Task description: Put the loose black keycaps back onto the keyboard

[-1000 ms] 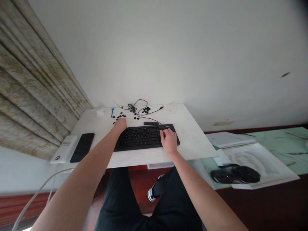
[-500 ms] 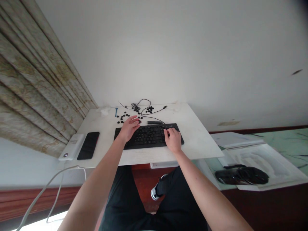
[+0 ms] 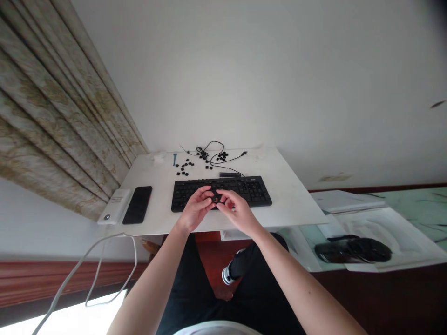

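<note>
My left hand and my right hand meet over the front middle of a black keyboard. Between their fingertips is a small black keycap, partly hidden by the fingers. Both hands are pinched, the left from its left side and the right from its right side. The keyboard lies flat on the white table, its middle covered by my hands. Behind it lie several loose black keycaps, with another cluster of keycaps farther right.
A coiled black USB cable lies by the wall, near a small blue tool. To the left are a black phone and a white box-shaped device. Right of the table, an open white box holds something in black plastic.
My left hand has come back from the loose keycaps to the keyboard's front. My right hand has left the keyboard's right side and moved left to meet it. The view has shifted slightly.
</note>
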`<action>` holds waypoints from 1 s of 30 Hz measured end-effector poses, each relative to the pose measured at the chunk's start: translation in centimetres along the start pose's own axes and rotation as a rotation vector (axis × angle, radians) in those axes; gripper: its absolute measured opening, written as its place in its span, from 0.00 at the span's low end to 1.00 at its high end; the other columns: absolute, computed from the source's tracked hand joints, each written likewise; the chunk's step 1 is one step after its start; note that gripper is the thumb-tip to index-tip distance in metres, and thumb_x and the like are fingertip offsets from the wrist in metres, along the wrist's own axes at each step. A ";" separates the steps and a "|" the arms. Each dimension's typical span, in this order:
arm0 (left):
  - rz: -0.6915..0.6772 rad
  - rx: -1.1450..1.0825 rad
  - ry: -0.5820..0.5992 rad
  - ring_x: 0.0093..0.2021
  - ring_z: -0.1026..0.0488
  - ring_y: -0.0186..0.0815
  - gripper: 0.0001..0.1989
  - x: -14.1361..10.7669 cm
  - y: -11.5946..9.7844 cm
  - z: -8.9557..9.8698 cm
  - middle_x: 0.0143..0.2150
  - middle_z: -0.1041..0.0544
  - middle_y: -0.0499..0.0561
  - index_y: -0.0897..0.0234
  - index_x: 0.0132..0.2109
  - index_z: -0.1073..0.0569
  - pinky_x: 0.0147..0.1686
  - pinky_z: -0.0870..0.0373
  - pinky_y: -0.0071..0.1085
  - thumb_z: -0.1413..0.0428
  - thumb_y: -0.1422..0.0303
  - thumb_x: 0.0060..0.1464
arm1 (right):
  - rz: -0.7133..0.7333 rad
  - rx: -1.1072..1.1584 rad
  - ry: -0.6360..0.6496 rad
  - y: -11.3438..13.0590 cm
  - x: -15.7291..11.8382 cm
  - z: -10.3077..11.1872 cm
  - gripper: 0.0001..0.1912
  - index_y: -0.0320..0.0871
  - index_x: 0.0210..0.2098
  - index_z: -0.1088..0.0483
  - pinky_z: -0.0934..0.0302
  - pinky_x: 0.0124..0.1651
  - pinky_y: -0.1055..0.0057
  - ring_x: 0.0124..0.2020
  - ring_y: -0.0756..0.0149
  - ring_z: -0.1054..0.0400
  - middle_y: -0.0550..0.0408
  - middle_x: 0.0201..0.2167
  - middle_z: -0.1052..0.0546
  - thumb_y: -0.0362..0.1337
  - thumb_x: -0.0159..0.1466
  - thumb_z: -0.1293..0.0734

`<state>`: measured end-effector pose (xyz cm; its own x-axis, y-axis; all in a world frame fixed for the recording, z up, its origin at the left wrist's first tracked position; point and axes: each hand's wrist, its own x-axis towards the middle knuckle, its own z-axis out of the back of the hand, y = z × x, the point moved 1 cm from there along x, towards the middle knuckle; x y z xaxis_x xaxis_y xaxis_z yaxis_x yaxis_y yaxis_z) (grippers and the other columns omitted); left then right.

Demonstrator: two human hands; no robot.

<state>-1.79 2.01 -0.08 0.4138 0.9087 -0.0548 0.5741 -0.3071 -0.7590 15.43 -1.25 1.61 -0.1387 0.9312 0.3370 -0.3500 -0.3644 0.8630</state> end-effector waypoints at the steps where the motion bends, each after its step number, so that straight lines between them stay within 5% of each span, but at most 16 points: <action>1: 0.006 0.014 0.008 0.42 0.24 0.31 0.23 -0.2 0.3 0.1 0.42 0.23 0.47 0.60 0.51 0.26 0.46 0.29 0.28 0.32 0.73 0.48 | 0.012 0.001 0.040 0.7 -0.2 -0.3 0.18 0.48 0.54 0.29 0.38 0.34 0.71 0.28 0.71 0.37 0.56 0.36 0.29 0.44 0.66 0.34; 11: 0.091 0.067 -0.034 0.43 0.24 0.32 0.23 -1.8 2.7 0.4 0.43 0.23 0.50 0.62 0.52 0.27 0.52 0.30 0.33 0.32 0.69 0.49 | -0.086 -0.034 -0.037 -1.0 -1.6 -1.3 0.10 0.44 0.35 0.27 0.38 0.38 0.69 0.36 0.65 0.31 0.52 0.35 0.25 0.43 0.67 0.35; 16: 0.053 0.202 -0.127 0.45 0.22 0.38 0.21 -1.7 3.2 0.7 0.50 0.24 0.58 0.63 0.55 0.30 0.50 0.27 0.40 0.40 0.58 0.59 | -0.313 0.286 -0.149 -2.7 -1.3 -2.0 0.16 0.43 0.34 0.29 0.36 0.31 0.71 0.28 0.68 0.32 0.56 0.27 0.25 0.50 0.65 0.34; 22: -0.379 1.030 -0.412 0.39 0.24 0.38 0.14 -0.8 0.1 5.0 0.43 0.23 0.56 0.63 0.48 0.26 0.43 0.27 0.38 0.47 0.60 0.63 | -0.707 0.878 -0.416 -5.4 -0.2 0.1 0.12 0.42 0.31 0.31 0.26 0.35 0.73 0.28 0.70 0.26 0.54 0.28 0.22 0.39 0.57 0.25; 25: -0.612 1.432 -0.388 0.44 0.26 0.42 0.10 -1.2 -2.2 7.7 0.41 0.23 0.56 0.63 0.44 0.25 0.48 0.30 0.42 0.49 0.64 0.63 | -0.772 0.980 -0.525 -6.2 0.4 2.4 0.07 0.42 0.30 0.30 0.24 0.40 0.74 0.30 0.71 0.25 0.56 0.26 0.23 0.31 0.60 0.27; 30: -0.664 1.584 -0.435 0.47 0.27 0.43 0.11 -2.5 -3.8 11.2 0.43 0.24 0.56 0.62 0.43 0.25 0.51 0.31 0.43 0.50 0.64 0.64 | -0.808 0.996 -0.609 -7.0 1.0 5.7 0.06 0.42 0.31 0.28 0.25 0.44 0.78 0.34 0.72 0.23 0.58 0.29 0.21 0.27 0.61 0.29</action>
<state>-12.91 4.08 -4.29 0.0662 0.8380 0.5416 -0.7271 0.4123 -0.5490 23.00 2.27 -1.94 0.2857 0.8277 -0.4830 0.6850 0.1761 0.7070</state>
